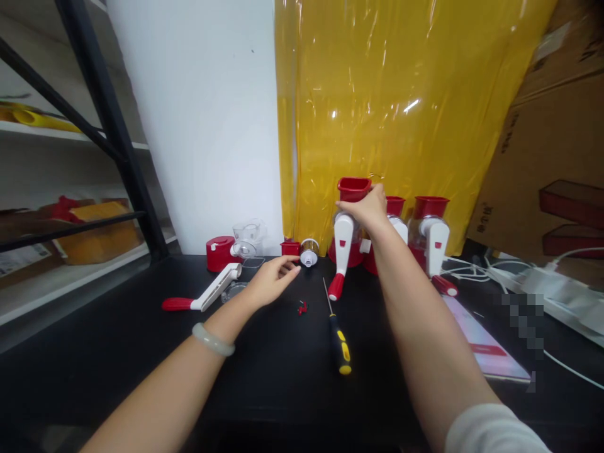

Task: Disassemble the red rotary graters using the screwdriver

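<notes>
My right hand [365, 206] is wrapped round the red hopper of a rotary grater [344, 238] with a white crank. The grater stands upright on the black table. Above the table, my left hand [274, 281] holds nothing; its fingers are bent a little and apart. Just beyond its fingertips lie a metal grating drum [309, 252] with a white hub and a small red part [289, 248]. Between my hands lie a few tiny red pieces [302, 307] and a screwdriver [340, 343] with a black and yellow handle.
At the left are a loose crank handle [214, 290], a red base [219, 253] and clear plastic parts [250, 236]. Another grater [429, 233] stands at the right, with one more partly behind my arm. A tablet [486, 346], white cables and a power strip [557, 292] lie rightmost.
</notes>
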Motion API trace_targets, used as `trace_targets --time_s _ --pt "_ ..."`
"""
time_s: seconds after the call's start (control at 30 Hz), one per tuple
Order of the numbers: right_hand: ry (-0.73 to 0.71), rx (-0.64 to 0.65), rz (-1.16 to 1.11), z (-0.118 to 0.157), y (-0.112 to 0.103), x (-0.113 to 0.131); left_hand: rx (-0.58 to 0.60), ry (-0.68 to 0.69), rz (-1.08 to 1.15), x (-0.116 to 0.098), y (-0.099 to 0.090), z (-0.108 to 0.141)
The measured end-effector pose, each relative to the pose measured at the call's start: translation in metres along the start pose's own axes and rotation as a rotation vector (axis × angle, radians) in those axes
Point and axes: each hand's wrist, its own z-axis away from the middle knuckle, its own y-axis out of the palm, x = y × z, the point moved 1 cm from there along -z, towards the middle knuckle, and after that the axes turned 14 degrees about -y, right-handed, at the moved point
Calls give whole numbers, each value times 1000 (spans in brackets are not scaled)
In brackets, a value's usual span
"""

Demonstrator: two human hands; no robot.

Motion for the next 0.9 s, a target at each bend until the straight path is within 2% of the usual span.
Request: trace_targets --time_s 0.07,0.13,0.27,0.37,0.53,0.67,0.77,0.9 --pt "-108 -87 -85 2 2 17 -63 19 71 -4 -4 0" --pt "-174 -116 -206 9 6 37 -80 46 154 -9 -8 1" --pt "-141 -150 -413 33 22 77 -60 125 262 -22 -16 5" --pt "-123 -146 -527 53 37 97 -95 166 206 -30 -22 8" --pt "-19 -89 -605 73 56 105 -266 63 -33 -37 -28 9" --pt "50 42 -703 77 65 105 -357 -3 -26 -32 -31 5" --pt "102 136 -827 77 63 109 -381 -12 -16 -26 -34 2" --pt "191 244 -930 74 48 114 -325 -34 -40 -22 -41 2"
